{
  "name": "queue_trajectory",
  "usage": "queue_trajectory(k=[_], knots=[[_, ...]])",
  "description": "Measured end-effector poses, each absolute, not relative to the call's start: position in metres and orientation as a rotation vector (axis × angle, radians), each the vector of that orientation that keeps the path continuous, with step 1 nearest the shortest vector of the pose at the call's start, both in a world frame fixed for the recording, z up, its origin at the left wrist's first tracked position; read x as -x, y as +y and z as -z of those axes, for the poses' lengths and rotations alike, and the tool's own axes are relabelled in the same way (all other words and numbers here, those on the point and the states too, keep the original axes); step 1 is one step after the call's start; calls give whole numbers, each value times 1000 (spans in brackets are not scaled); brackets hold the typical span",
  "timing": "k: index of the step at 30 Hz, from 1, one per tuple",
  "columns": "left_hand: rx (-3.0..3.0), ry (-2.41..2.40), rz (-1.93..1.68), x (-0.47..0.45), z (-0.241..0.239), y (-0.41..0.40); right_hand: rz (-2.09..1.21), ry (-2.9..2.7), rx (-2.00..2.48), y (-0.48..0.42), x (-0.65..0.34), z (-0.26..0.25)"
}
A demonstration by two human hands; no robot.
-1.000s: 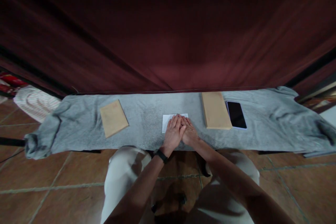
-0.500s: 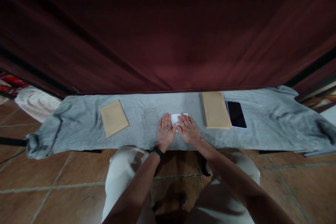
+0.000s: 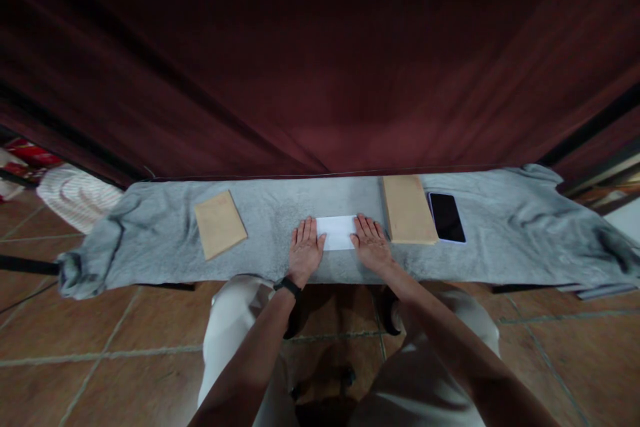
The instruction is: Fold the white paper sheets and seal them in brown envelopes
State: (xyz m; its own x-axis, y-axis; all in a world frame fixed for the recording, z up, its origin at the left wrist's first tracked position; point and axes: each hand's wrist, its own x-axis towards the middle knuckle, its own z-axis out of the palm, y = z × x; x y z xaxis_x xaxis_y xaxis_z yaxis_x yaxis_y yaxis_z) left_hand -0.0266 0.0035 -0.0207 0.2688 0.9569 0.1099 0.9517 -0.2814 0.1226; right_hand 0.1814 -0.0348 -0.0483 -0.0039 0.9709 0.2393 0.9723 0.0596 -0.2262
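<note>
A small white folded paper [image 3: 337, 232] lies on the grey cloth [image 3: 150, 260] that covers a narrow bench. My left hand [image 3: 304, 251] rests flat at the paper's left edge, fingers stretched out, a black band on the wrist. My right hand [image 3: 371, 245] lies flat at the paper's right edge, fingers also stretched out. Neither hand holds anything. The middle of the paper shows bare between them.
A brown envelope [image 3: 219, 223] lies on the cloth to the left. A longer brown envelope [image 3: 407, 209] lies right of my right hand, with a black phone [image 3: 446, 217] beside it. A dark red curtain [image 3: 320, 60] hangs behind. Tiled floor [image 3: 100, 347] lies below.
My hands, which lay together over the paper, have slid apart to its left and right edges, uncovering its middle.
</note>
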Motion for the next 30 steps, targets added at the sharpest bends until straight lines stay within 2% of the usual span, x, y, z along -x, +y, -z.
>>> queue_trajectory(k=[7, 12, 20, 25, 30], knots=[[-2465, 1908, -260, 33, 23, 3, 4, -1934, 1935, -39, -183, 37], [-2464, 1893, -260, 32, 20, 1, 8, -2149, 1668, -45, -163, 27], [-2419, 1860, -360, 36, 21, -6, 154, -2169, 1685, -49, -158, 50], [-2350, 1822, -608, 67, 13, -1, 217, -2188, 1679, -49, -159, 54], [-1691, 2381, -996, 179, -17, 32, 230, -2200, 1678, -51, -158, 55]])
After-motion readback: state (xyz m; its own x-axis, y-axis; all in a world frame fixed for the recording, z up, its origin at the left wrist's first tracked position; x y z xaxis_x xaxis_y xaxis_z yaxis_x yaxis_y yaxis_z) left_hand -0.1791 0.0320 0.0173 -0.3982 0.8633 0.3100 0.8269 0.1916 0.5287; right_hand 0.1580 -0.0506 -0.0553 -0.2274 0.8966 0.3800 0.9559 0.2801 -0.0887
